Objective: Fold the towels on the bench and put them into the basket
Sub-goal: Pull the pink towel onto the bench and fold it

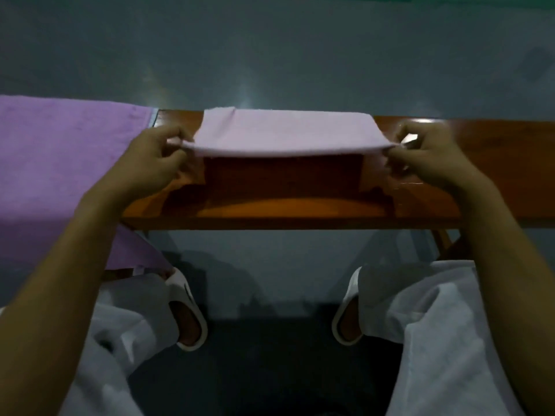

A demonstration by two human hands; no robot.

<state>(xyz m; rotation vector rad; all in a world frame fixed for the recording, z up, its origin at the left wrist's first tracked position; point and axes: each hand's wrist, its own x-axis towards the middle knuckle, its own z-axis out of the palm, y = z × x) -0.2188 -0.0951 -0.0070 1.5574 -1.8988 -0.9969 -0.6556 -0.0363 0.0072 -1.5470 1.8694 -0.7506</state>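
Note:
A pale pink towel (pixel 285 132) is stretched across the middle of the brown wooden bench (pixel 300 211). Its far edge lies at the bench's back edge and its near edge is lifted off the wood. My left hand (pixel 156 157) pinches the near left corner. My right hand (pixel 429 154) pinches the near right corner. A larger purple towel (pixel 54 163) covers the bench's left end and hangs over its front edge. No basket is in view.
The bench's right end (pixel 510 163) is bare wood. Below the bench are my legs in white trousers (pixel 435 325) and my feet in white slippers (pixel 186 310) on a grey floor (pixel 270 55). A green strip (pixel 420 0) runs along the top edge.

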